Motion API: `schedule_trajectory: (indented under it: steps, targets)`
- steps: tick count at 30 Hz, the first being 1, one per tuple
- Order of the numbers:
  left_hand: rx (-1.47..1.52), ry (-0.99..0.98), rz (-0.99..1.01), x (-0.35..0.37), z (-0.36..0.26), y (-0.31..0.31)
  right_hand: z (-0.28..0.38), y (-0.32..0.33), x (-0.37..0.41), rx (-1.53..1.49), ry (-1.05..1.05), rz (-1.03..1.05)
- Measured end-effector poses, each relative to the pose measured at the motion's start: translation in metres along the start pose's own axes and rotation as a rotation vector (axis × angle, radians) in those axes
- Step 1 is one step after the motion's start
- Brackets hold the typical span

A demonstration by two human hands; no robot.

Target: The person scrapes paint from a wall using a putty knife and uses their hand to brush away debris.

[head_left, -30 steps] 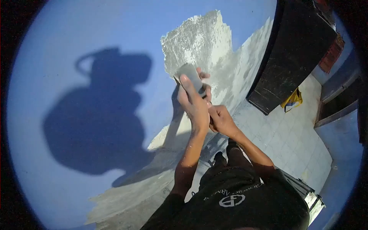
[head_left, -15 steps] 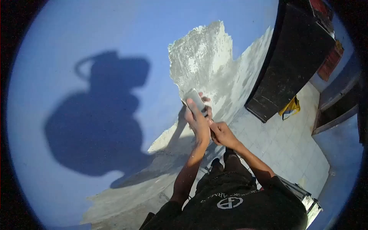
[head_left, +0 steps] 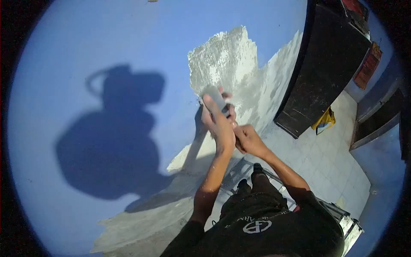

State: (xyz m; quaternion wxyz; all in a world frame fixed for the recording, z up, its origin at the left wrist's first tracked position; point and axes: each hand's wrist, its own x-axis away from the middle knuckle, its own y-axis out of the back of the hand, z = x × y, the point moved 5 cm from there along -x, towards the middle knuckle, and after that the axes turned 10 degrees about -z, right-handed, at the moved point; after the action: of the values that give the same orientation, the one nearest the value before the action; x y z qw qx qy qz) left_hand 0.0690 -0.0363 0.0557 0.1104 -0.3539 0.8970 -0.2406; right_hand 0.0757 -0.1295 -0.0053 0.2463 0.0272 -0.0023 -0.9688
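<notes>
A scraper with a flat grey blade (head_left: pixel 216 97) is pressed to the wall along the left edge of a patch of bare, scraped plaster (head_left: pixel 231 60). My left hand (head_left: pixel 220 124) is closed round the blade, its thumb lying along the near face and its fingers behind. Just below, my right hand (head_left: pixel 251 141) is shut in a fist at the lower end of the scraper, where its handle is mostly hidden by the fingers. Blue paint (head_left: pixel 128 34) covers the wall to the left of the patch.
To the right stands a tall black cabinet (head_left: pixel 327 68), with a yellow bag (head_left: pixel 325 120) beside its base. Pale floor tiles (head_left: pixel 325 158) lie below. Metal framework (head_left: pixel 338 209) shows beneath and beside my body. My shadow (head_left: pixel 111 145) falls on the blue wall.
Both hands have moved the scraper a little up the wall along the patch's left edge. The view has shifted slightly, and more metal framework shows around my feet.
</notes>
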Motion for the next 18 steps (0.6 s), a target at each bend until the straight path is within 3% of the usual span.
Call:
schedule_trajectory:
  steps: [4, 6, 7, 11, 14, 18]
  targets:
    - [0.068, -0.031, 0.041, -0.004, -0.011, -0.005, 0.013, 0.005, -0.001, 0.028, 0.002, -0.016]
    - [0.197, 0.207, 0.177, -0.004, 0.011, 0.006, 0.006, 0.007, 0.005, 0.041, -0.040, 0.035]
    - [0.201, 0.199, 0.177, -0.005, 0.007, 0.004, 0.003, 0.006, 0.005, 0.049, -0.083, 0.076]
    - [0.177, -0.020, 0.072, -0.001, -0.032, -0.015, 0.023, 0.002, -0.002, 0.042, -0.047, 0.001]
    - [0.164, 0.026, 0.055, 0.002, -0.006, -0.004, 0.021, 0.009, -0.001, 0.118, 0.026, -0.015]
    - [0.093, 0.077, -0.021, 0.003, 0.007, 0.005, -0.002, 0.006, 0.006, 0.059, -0.116, 0.068]
